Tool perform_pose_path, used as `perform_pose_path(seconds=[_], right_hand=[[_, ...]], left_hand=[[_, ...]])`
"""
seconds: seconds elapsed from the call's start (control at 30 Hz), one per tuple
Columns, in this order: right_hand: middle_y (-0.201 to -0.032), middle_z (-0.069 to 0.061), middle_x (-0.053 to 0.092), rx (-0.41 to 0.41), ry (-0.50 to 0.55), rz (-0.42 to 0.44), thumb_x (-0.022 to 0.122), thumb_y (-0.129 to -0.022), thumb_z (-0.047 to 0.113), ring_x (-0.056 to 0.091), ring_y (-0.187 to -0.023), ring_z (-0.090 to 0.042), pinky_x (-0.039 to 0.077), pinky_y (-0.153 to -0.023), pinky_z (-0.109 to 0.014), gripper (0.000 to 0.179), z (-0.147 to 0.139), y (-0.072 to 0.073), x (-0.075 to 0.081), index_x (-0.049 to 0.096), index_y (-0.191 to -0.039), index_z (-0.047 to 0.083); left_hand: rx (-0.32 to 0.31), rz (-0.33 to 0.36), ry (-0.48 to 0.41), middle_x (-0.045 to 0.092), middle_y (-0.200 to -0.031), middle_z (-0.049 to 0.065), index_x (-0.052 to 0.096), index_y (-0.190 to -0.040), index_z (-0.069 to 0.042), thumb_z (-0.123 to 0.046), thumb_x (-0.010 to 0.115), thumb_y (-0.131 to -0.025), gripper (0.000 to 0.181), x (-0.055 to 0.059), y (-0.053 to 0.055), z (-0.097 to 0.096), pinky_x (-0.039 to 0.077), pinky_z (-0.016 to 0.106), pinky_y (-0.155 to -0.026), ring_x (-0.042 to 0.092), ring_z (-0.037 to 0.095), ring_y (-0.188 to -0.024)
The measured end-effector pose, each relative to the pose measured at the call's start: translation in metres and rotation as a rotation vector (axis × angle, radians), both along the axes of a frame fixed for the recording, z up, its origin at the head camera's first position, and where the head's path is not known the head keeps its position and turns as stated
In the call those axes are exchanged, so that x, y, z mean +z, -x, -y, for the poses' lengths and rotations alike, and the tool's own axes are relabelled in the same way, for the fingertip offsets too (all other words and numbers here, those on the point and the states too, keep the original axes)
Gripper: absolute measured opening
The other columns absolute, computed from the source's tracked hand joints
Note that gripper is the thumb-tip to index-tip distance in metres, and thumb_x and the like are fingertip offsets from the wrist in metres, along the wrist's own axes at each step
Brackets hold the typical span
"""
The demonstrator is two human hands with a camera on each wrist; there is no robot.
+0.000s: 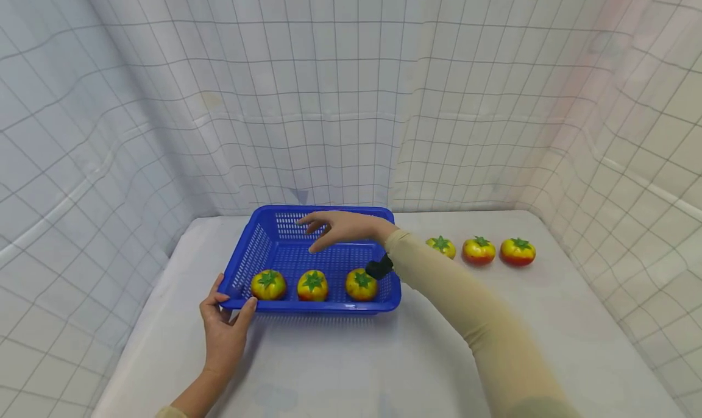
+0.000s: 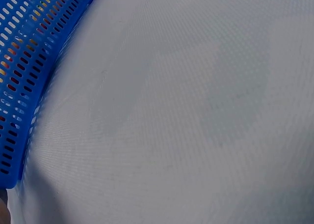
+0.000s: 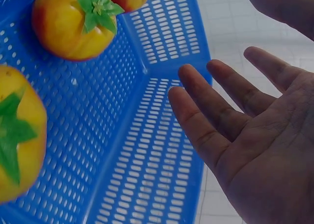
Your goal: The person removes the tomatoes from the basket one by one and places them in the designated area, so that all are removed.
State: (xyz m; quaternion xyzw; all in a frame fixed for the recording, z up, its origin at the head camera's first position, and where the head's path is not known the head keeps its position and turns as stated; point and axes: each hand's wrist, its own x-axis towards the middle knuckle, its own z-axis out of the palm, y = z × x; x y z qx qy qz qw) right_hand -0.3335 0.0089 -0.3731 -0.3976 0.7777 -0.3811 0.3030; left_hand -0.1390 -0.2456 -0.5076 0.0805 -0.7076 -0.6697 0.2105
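Note:
A blue plastic basket point(image 1: 318, 306) with slotted walls stands on the table. Along its near side lie three yellow-red tomatoes with green star-shaped tops: a left one point(image 1: 269, 285), a middle one point(image 1: 312, 286) and a right one point(image 1: 362, 284). My left hand point(image 1: 223, 339) grips the basket's near left corner, thumb on the near rim and fingers at the left side. Over the basket hovers my right hand point(image 1: 351, 228), fingers spread and holding nothing. The right wrist view shows its open palm point(image 3: 274, 150) above the slotted wall, apart from the tomatoes.
Right of the basket, three more tomatoes sit in a row on the white table point(image 1: 439, 357): one partly behind the right sleeve point(image 1: 440, 246), a middle one point(image 1: 479, 251) and a far right one point(image 1: 518, 251). Grid-patterned white curtains point(image 1: 329, 101) enclose the table's back and sides.

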Motion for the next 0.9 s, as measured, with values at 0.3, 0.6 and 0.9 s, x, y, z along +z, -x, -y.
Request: perform_pose_path(seconds=[0.3, 0.6, 0.9], right_hand=[[-0.152, -0.005, 0.049, 0.06, -0.091, -0.037, 0.078, -0.09, 0.037, 0.046, -0.138, -0.026, 0.046, -0.106, -0.042, 0.075, 0.036, -0.002, -0.012, 0.043, -0.155, 0.026], [-0.153, -0.007, 0.049, 0.133, -0.19, -0.083, 0.081, -0.088, 0.034, 0.042, -0.142, -0.03, 0.042, -0.11, -0.044, 0.076, 0.062, -0.006, -0.026, 0.044, -0.155, 0.028], [-0.153, -0.011, 0.048, 0.168, -0.222, -0.051, 0.082, -0.089, 0.03, 0.043, -0.142, -0.03, 0.039, -0.112, -0.043, 0.08, 0.078, -0.008, -0.034, 0.04, -0.157, 0.021]], left_hand=[[-0.004, 0.011, 0.0, 0.014, -0.168, -0.008, 0.025, -0.12, -0.015, -0.011, 0.066, -0.101, 0.046, 0.0, 0.0, 0.0, 0.044, 0.006, -0.088, 0.028, 0.041, -0.147], [0.0, 0.004, -0.009, 0.015, -0.168, -0.007, 0.025, -0.12, -0.013, -0.011, 0.067, -0.1, 0.047, 0.0, -0.002, -0.001, 0.044, 0.007, -0.089, 0.028, 0.041, -0.147], [0.003, -0.013, 0.006, 0.016, -0.167, -0.007, 0.024, -0.118, -0.011, -0.008, 0.064, -0.101, 0.043, 0.0, -0.003, -0.003, 0.045, 0.008, -0.088, 0.031, 0.039, -0.145]])
